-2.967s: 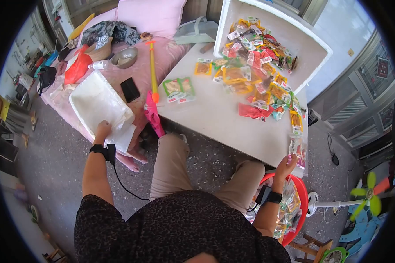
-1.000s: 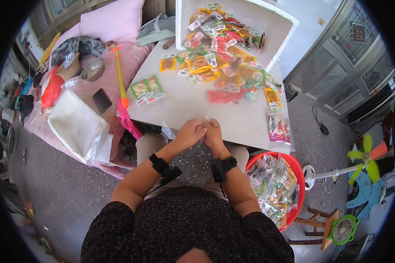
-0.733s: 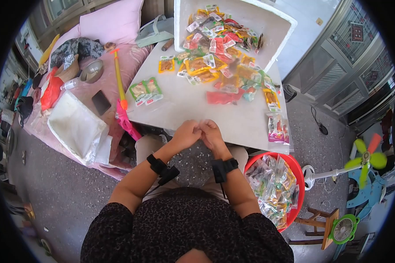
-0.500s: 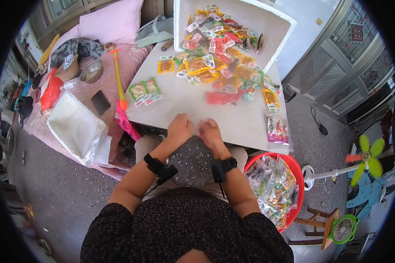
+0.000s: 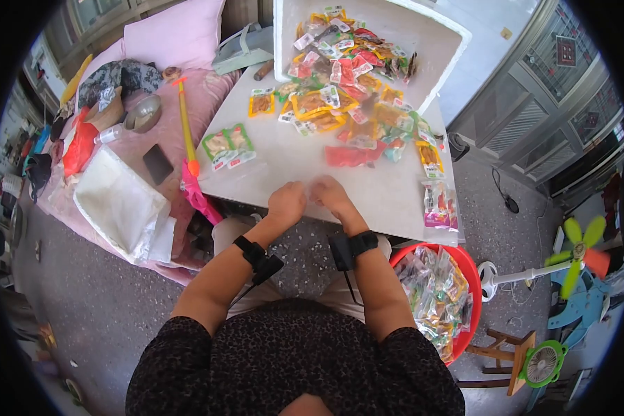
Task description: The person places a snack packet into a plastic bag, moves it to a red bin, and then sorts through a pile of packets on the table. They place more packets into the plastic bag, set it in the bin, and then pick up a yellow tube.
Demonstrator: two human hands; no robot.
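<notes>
Both my hands meet close together over the near edge of the white table (image 5: pixel 284 149). My left hand (image 5: pixel 288 201) is closed, fingers curled inward, at the edge. Beside it my right hand (image 5: pixel 331 194) is also closed, slightly blurred. Between them is a faint, see-through film that looks like a clear plastic bag; most of it is hidden by the fingers. Ahead of my left hand lie green-edged food packets (image 5: pixel 229 146). Beyond my right hand is a red food packet (image 5: pixel 353 155), beside a heap of yellow packets (image 5: pixel 319 104).
A white foam box (image 5: pixel 440 52) lies tipped with packets spilling from it. Pink-labelled packets (image 5: pixel 439 205) lie at the right edge. Below stands a red tub (image 5: pixel 473 277) of clear-wrapped packets. A fan (image 5: pixel 581 253) stands right; a pink bed (image 5: pixel 187 125) is left.
My right hand has moved slightly forward and turned inward, while my left hand has barely shifted. The packets on the table lie as before.
</notes>
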